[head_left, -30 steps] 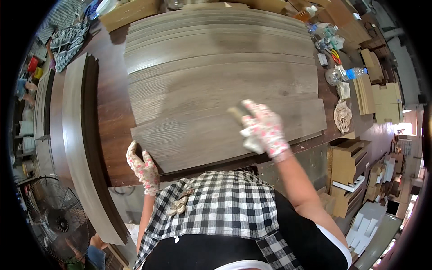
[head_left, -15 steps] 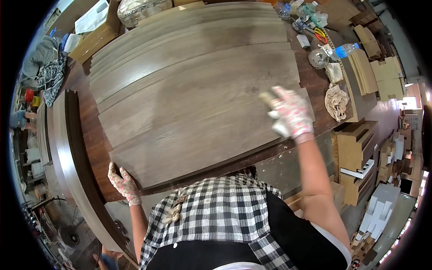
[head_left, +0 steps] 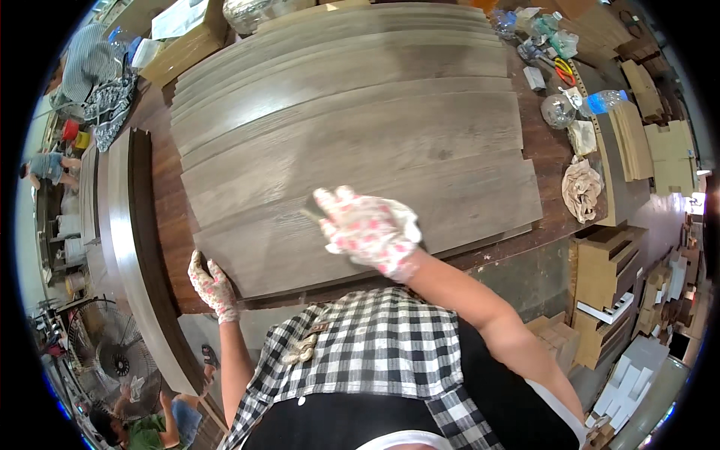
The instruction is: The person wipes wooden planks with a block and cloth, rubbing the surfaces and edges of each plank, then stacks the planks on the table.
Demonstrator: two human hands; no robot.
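Wood-grain planks (head_left: pixel 360 157) in grey-brown lie overlapping in rows across a reddish-brown table (head_left: pixel 169 225). Over the nearest plank, about mid-length, my right hand (head_left: pixel 367 229), in a white glove with pink flowers, is closed round a small flat greyish block (head_left: pixel 312 211); only its edge shows past the fingertips. White cloth (head_left: pixel 409 223) bulges out at the side of this hand. My left hand (head_left: pixel 213 287), gloved alike, rests at the near left corner of that plank, thumb and fingers apart, with nothing visible in it.
Long planks (head_left: pixel 139 217) stand along the left side, near a fan (head_left: pixel 112 352) and a seated person (head_left: pixel 142 427). At the right are a crumpled cloth (head_left: pixel 582 191), plastic bottles (head_left: pixel 604 101), scissors (head_left: pixel 564 71) and cardboard boxes (head_left: pixel 611 255). An open carton (head_left: pixel 184 56) sits at the far left.
My right hand has swept left along the near plank from its right end to the middle, still holding the block and cloth. My left hand stays at the corner. The whole view has shifted slightly.
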